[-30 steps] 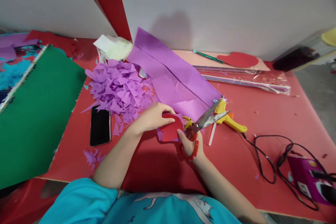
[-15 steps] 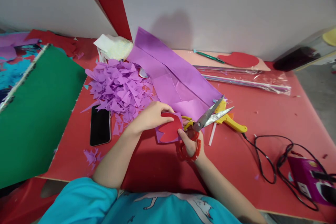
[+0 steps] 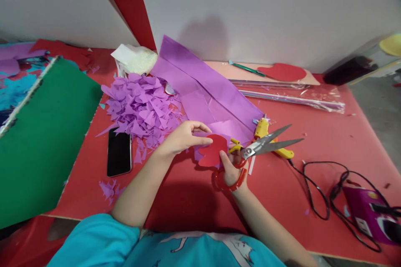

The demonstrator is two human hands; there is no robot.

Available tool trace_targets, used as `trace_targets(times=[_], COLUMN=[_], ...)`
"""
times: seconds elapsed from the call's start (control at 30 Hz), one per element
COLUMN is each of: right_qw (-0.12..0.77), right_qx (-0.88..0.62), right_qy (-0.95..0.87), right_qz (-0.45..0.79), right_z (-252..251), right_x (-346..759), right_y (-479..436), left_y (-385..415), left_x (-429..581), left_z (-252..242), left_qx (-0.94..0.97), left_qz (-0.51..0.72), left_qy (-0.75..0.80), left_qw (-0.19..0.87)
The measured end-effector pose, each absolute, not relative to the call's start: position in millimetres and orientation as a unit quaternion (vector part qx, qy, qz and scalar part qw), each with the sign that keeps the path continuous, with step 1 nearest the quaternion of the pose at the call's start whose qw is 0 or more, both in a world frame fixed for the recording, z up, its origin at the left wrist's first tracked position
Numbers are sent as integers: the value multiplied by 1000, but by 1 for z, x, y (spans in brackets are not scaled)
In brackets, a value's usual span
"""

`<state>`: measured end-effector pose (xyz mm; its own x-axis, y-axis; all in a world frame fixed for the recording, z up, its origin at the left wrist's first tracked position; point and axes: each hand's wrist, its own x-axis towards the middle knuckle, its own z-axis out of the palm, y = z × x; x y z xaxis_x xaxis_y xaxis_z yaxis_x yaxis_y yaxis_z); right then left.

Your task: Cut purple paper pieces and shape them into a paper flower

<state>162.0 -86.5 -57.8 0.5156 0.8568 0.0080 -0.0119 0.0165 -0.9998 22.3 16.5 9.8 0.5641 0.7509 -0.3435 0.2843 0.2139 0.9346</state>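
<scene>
Between my two hands is a red paper template (image 3: 210, 155) with a wavy lower-left edge, laid over purple paper (image 3: 198, 153). My left hand (image 3: 184, 137) pinches the left and upper side, thumb on top and fingers partly hidden. My right hand (image 3: 231, 171) presses its thumb on the template's right edge, its other fingers mostly behind the paper. A pair of scissors (image 3: 266, 144) hangs on my right hand, one red handle loop around the thumb side. Its blades stand apart and point right, above a yellow glue gun (image 3: 262, 129).
A heap of purple scraps (image 3: 142, 108) and a phone (image 3: 119, 152) lie left, near a green board (image 3: 50, 137). Large purple sheets (image 3: 206, 87) lie behind my hands. A black cord (image 3: 328, 200) and a purple box (image 3: 366, 212) are at right, on the red table (image 3: 313, 133).
Both hands have shifted the template and purple paper slightly right. The scissors have swung so that their blades point more to the right and stand wider apart.
</scene>
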Motion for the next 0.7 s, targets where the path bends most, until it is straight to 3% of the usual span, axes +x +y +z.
trace_targets(times=[0.13,0.27,0.7], right_qw=[632,633,638], right_qx=[-614,-631,-618], right_qy=[-331,-313,-289], right_qz=[338,321,357], right_z=[-59,-60,-58], right_x=[164,164,162], right_y=[-86,-86,-85], left_y=[13,8,4], left_x=[27,33,29], left_z=[4,-1,20], left_qx=[488,459,711], left_qz=[195,220,117], left_qy=[408,383,470], left_qw=[747,771,509])
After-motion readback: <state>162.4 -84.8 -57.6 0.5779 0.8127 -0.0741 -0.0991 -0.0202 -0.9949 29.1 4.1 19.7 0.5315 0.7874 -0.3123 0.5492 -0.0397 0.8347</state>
